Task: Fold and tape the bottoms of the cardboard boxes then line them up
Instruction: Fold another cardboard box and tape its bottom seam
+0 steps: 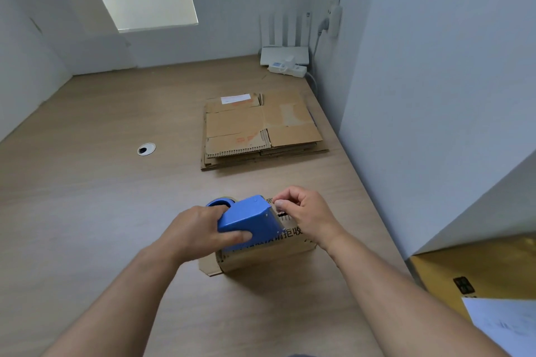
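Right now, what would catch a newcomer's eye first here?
The blue tape dispenser stands out, gripped by the left hand on a small cardboard box close in front, the right hand pinching at its mouth. Behind, a stack of flattened boxes lies near the right wall.

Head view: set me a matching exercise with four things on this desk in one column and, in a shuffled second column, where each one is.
Things
1. blue tape dispenser
2. stack of flattened boxes
3. cable hole
4. power strip

Places
A. set into the desk, left of the stack
B. far corner, beside the wall
C. in the grip of the left hand, over the folded box
D. lying flat, farther back than the folded box

Pairs: 1-C, 2-D, 3-A, 4-B
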A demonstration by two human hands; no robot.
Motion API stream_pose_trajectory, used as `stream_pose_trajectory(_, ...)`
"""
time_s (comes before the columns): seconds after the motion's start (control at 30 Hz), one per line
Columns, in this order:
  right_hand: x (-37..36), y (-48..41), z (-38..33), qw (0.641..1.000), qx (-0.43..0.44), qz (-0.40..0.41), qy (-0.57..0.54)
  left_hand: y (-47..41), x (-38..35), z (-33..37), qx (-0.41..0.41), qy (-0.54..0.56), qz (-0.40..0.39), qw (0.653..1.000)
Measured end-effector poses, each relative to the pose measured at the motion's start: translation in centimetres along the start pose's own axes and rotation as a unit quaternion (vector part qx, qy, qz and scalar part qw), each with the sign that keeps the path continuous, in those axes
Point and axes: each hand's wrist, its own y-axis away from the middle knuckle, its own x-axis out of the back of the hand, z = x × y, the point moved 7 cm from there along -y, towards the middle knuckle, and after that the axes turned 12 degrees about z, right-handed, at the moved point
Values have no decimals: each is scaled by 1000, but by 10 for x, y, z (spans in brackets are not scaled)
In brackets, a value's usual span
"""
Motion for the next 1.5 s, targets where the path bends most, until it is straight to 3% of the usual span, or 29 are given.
stream_pose_trajectory(0.27, 30, -2, -6, 995, -5, 93, 21, -19, 8, 20, 11, 22, -32, 999)
stream_pose_trajectory(0.4, 81, -12, 24, 979, -116, 168, -4, -18, 7, 2, 20, -82, -37, 996)
stream_pose_trajectory(0.7, 80, -14, 40, 975, -159, 134, 81, -21, 11, 2, -1, -143, -51, 988)
stream_pose_trajectory(1.13, 40, -19, 77, 980, -166, 66, 83, -19, 5, -6, 6, -177, -64, 982)
stream_pose_trajectory(1.23, 29, -16, 84, 980, -165, 82, 71, -17, 3, -2, -3, -197, -59, 979)
stream_pose_trajectory(1.33, 28, -16, 86, 969, -175, 103, 139, -16, 3, -1, 0, -197, -57, 979)
stream_pose_trajectory(1.43, 46, -9, 98, 947, -225, 158, 169, -16, 3, -3, 7, -191, -56, 980)
stream_pose_trajectory(1.5, 54, -5, 100, 946, -207, 188, 161, -17, 4, -3, 9, -188, -52, 981)
